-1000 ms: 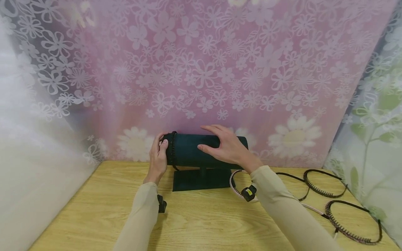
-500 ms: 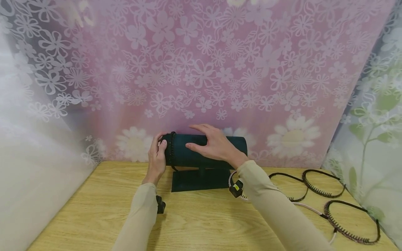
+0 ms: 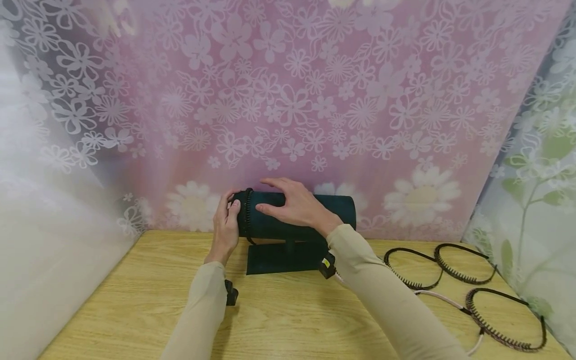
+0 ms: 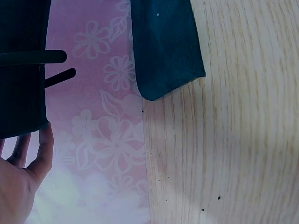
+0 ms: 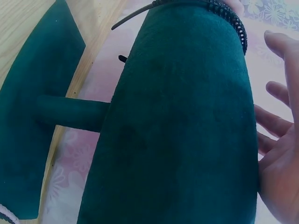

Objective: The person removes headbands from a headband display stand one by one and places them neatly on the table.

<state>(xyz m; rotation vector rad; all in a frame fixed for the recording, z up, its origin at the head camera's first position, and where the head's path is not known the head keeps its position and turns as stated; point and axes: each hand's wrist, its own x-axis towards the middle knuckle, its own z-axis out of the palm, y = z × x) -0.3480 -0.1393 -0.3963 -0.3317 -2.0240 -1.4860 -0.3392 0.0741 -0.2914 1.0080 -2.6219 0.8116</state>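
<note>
A dark green padded roll on a T-shaped display stand has a flat base on the table. Around its left part sits a black toothed headband, whose two ends stick out below the roll in the left wrist view. My left hand grips the roll's left end, thumb at the front and other fingers partly hidden. Spread over the middle of the roll is my right hand, its thumb in front and fingers behind. In the right wrist view, the right hand's fingertips stand apart from the headband.
Several toothed headbands lie at the right, including a black one, a dark one at the front and a pale pink one. My right forearm hides part of them. Flowered pink cloth hangs behind the wooden table.
My right hand has moved left along the roll, closer to the headband. The left hand stays at the roll's left end, and the headband has not visibly shifted.
</note>
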